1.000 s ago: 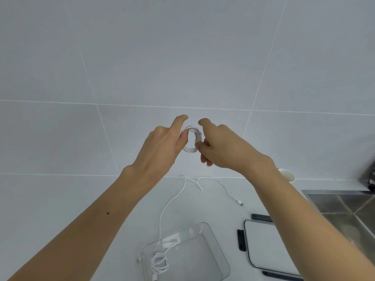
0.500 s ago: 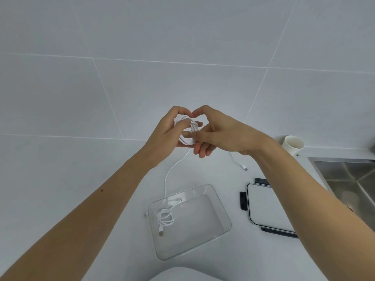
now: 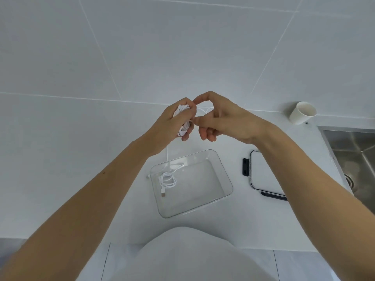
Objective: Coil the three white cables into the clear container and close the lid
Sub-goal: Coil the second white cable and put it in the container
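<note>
My left hand [image 3: 175,123] is closed around a bundle of coiled white cable [image 3: 183,116], held up above the counter. My right hand [image 3: 223,118] meets it from the right, with thumb and forefinger tips pinching at the bundle. Below the hands stands the clear container [image 3: 224,180], open, with a small coiled white cable [image 3: 168,180] in its left part. Another white cable [image 3: 167,154] lies loose on the counter behind the container, mostly hidden by my hands. The white lid [image 3: 261,171] with black clips lies right of the container, partly under my right forearm.
A white paper cup [image 3: 302,112] stands at the back right by the tiled wall. A steel sink [image 3: 353,157] lies at the far right. My light-clothed body [image 3: 186,258] fills the bottom middle, at the counter's front edge.
The view has tilted down and both hands now sit lower, over the container's far edge. The open loop held between the fingers is now bunched inside my left hand.
</note>
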Available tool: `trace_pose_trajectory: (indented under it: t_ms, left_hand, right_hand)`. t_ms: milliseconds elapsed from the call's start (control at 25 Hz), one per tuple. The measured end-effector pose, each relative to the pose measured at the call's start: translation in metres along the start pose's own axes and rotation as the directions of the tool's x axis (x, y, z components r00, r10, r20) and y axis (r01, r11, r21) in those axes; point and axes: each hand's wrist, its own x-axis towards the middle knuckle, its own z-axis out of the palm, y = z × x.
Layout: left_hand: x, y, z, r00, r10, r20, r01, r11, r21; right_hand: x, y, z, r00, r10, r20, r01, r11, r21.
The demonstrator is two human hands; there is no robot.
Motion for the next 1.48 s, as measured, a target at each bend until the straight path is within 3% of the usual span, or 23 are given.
trace_pose_trajectory:
  t_ms: [240,440,640,960,1200,1480]
  left_hand:
    - [-0.004,-0.032,0.007,0.999,0.022,-0.025,-0.02,0.997,0.078]
    - [-0.012,-0.056,0.017,0.952,0.055,-0.301,-0.009,0.988,0.153]
    - [-0.02,-0.071,0.031,0.91,0.062,-0.411,0.024,0.979,0.201]
    - [-0.021,-0.09,0.04,0.894,0.015,-0.448,0.074,0.981,0.18]
    - [-0.024,-0.114,0.04,0.874,-0.119,-0.472,0.196,0.974,0.116]
    - [-0.03,-0.163,0.038,0.787,-0.449,-0.424,0.441,0.889,-0.123]
  right_hand:
    - [-0.01,0.029,0.013,0.997,0.079,0.0,-0.078,0.985,0.154]
    - [-0.015,0.058,0.039,0.991,0.098,-0.092,-0.079,0.979,0.186]
    - [-0.016,0.074,0.053,0.97,0.156,-0.188,-0.115,0.971,0.209]
    - [-0.007,0.102,0.06,0.918,0.24,-0.315,-0.138,0.939,0.315]
    - [0.0,0.13,0.069,0.9,0.316,-0.301,-0.176,0.894,0.411]
    - [0.014,0.171,0.079,0.831,0.498,-0.246,-0.3,0.775,0.556]
